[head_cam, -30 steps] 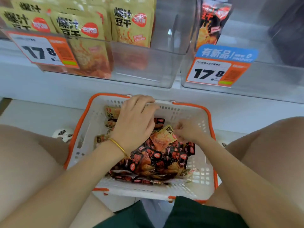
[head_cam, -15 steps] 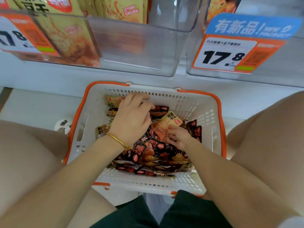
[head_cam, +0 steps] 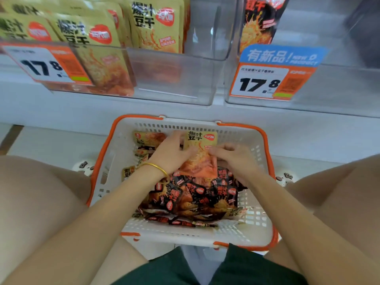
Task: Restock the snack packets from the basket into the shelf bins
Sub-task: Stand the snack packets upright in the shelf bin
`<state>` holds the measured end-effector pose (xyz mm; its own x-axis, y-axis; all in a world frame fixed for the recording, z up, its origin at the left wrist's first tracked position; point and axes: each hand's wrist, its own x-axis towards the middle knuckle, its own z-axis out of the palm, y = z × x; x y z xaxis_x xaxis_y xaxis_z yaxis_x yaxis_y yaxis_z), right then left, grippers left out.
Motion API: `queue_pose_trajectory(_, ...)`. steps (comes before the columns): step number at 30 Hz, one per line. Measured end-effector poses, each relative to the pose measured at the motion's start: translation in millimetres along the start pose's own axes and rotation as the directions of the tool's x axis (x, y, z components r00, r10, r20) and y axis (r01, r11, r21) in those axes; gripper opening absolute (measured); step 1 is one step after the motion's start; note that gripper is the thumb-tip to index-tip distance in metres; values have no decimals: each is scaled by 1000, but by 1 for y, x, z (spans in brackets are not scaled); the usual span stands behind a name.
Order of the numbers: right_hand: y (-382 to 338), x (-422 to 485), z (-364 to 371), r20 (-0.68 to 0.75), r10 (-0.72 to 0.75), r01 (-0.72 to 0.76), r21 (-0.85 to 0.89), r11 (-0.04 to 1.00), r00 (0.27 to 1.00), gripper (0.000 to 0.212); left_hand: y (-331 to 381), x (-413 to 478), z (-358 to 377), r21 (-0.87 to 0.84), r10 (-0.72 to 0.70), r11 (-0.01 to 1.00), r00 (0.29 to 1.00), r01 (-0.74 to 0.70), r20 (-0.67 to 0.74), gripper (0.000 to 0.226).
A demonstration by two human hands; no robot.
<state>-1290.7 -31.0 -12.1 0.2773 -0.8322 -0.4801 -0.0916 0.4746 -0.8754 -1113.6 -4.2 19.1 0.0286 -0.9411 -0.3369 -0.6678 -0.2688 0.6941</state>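
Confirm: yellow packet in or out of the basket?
In. The yellow packet lies within the basket rim, over the black packets, gripped by the left hand and right hand.

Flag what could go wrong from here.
The left hand and right hand pinch the yellow packet only by its sides; it could slip and drop among the black packets.
Both bins are tagged 17.8. Yellow stock sits in the left bin and a dark packet in the right bin, so misbinning is possible.

Glossy, seemingly foil snack packets fill a matt perforated plastic basket below clear, smooth plastic shelf bins.
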Motion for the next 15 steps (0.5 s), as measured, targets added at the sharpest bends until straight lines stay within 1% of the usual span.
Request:
queue_pose_trajectory(2, -16, -13, 7, 41, -47, 47, 1, 999, 998, 14, 9, -7, -8, -30, 14, 999, 998, -15, -59, 61)
queue_pose_trajectory(3, -22, -18, 10, 29, -67, 67, 18, 998, 997, 13, 14, -12, -14, -61, 16, 998, 996, -22, -89, 63)
queue_pose_trajectory(5, -36, -30, 14, 14, -85, 83, 130, 988, 996, 18, 22, -21, -30, -168, 15, 985, 993, -35, -118, 67)
queue_pose_trajectory(6, -45, -37, 16, 42, -85, 76, 174, 982, 996, 20, 26, -27, -38, -209, 17, 977, 993, -42, -121, 70)
queue_pose_trajectory(7, -53, -43, 18, 97, -87, 69, 176, 982, 991, 20, 30, -33, -45, -229, 26, 972, 992, -53, -120, 73)
queue_pose_trajectory(9, -68, -56, 23, 217, -89, 71, 90, 993, 972, 18, 37, -46, -58, -259, 52, 963, 993, -79, -109, 74)
queue_pose_trajectory(10, -77, -62, 26, 250, -92, 83, 43, 996, 964, 18, 40, -53, -65, -284, 77, 953, 991, -105, -110, 67)
queue_pose_trajectory(11, -88, -66, 29, 270, -109, 110, 10, 994, 957, 20, 41, -58, -72, -294, 118, 944, 985, -151, -126, 54)
queue_pose_trajectory(12, -100, -71, 32, 281, -138, 148, -12, 989, 950, 23, 43, -62, -79, -282, 169, 935, 970, -213, -172, 38)
queue_pose_trajectory(13, -112, -74, 35, 286, -189, 206, -28, 978, 939, 24, 44, -64, -86, -251, 214, 927, 941, -280, -261, 23)
queue_pose_trajectory(14, -126, -77, 39, 282, -250, 273, -43, 961, 926, 22, 45, -64, -92, -214, 243, 914, 889, -344, -388, 13)
queue_pose_trajectory(15, -141, -79, 42, 271, -317, 344, -57, 937, 909, 21, 46, -65, -99, -184, 249, 900, 814, -394, -525, 10)
